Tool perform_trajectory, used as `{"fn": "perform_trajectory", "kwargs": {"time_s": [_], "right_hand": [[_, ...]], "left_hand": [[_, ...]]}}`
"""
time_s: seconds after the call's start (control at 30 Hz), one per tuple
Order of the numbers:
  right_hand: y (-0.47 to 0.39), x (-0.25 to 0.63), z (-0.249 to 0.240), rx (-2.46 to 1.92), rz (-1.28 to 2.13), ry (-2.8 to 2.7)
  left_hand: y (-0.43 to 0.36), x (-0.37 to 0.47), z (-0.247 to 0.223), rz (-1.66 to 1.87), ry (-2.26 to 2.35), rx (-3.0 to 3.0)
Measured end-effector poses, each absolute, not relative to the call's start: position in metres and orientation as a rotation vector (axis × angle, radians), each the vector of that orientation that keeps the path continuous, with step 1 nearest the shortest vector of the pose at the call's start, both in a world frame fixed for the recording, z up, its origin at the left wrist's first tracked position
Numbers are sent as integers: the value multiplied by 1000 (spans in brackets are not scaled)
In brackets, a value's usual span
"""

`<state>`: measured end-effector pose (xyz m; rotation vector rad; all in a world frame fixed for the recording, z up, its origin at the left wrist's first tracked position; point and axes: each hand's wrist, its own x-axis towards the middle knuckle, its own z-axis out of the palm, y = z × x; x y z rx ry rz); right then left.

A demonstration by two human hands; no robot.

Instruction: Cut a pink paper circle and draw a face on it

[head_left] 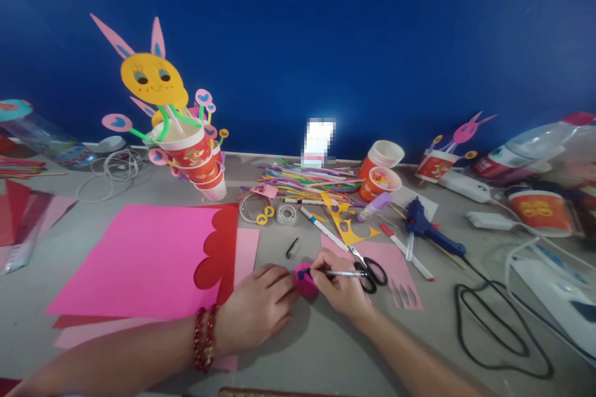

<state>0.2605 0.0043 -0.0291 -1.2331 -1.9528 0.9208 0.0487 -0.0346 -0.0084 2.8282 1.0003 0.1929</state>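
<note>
A small magenta paper circle (307, 287) lies on the grey table between my hands, with a dark blue mark near its top. My right hand (339, 282) is closed around a pen (347, 273), its tip on the circle. The fingertips of my left hand (261, 307) touch the circle's left edge and press it down; the fingers are held together. Red beads circle my left wrist. Black-handled scissors (372, 272) lie just right of my right hand. A small black pen cap (292, 248) rests above the circle.
Pink and red paper sheets (130, 260) cover the left. Behind are a cup stack (195, 161) with a yellow rabbit face, pipe cleaners (311, 183), a tape roll (286, 214) and red cups (379, 183). A blue glue gun (431, 231), its black cord and a power strip (549, 291) occupy the right.
</note>
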Motion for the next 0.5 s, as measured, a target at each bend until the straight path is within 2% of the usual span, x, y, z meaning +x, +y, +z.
{"fn": "perform_trajectory", "kwargs": {"time_s": [0.5], "right_hand": [[5, 260, -28, -1220, 882, -1958]], "left_hand": [[-34, 49, -6, 185, 1006, 2817]]}}
